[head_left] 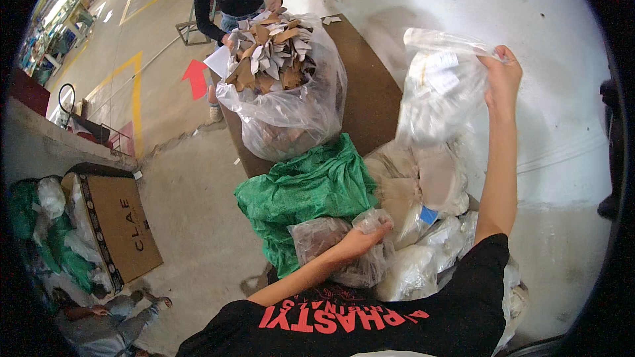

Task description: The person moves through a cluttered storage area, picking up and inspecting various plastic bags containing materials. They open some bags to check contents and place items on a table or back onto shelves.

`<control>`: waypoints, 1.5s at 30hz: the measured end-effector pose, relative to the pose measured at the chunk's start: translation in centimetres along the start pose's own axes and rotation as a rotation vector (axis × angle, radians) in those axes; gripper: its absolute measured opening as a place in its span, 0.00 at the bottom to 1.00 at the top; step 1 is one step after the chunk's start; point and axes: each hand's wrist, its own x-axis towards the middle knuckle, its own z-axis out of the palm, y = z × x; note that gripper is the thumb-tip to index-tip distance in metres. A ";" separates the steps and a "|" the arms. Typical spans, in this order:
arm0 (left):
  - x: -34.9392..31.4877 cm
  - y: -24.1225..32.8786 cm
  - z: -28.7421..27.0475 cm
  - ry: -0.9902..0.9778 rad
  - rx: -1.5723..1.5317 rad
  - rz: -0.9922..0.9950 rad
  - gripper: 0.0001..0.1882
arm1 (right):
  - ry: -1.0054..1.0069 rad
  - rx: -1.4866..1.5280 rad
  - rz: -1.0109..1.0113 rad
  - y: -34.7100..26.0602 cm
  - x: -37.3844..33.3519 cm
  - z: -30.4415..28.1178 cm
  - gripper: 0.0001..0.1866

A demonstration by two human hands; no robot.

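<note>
My right hand [503,79] is raised at the right, its fingers pinching the top edge of a clear plastic bag [433,86]. That bag hangs down with pale items and a white label inside. Lower and nearer to me, my left hand [367,237] is closed on the gathered plastic of another clear bag [324,241], whose contents look brownish. This second bag lies against a crumpled green woven sack [304,192]. More filled clear bags [413,268] are heaped beneath and between my hands, one with a blue patch [428,215].
Beyond the sack, a big clear bag of cardboard and paper scraps [278,106] stands on a brown table [370,66]. A co-worker [231,0] reaches to it. A cardboard box [119,225] and another person [112,324] are at lower left. A white wall [562,92] borders the right.
</note>
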 end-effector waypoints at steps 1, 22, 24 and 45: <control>0.2 0.0 -0.4 -0.015 0.013 -0.038 0.13 | 0.007 0.008 0.041 1.5 1.0 1.2 0.12; 2.1 -0.5 -0.6 -0.010 0.175 0.082 0.12 | -0.525 -0.485 0.296 24.5 -2.7 1.5 0.29; 2.3 -0.8 -0.5 -0.015 0.166 0.088 0.12 | -0.597 -0.504 0.199 20.0 -6.4 -1.7 0.31; 2.4 -0.2 -0.2 0.011 0.086 -0.012 0.10 | -0.152 -1.085 0.939 5.1 -52.1 -29.7 0.57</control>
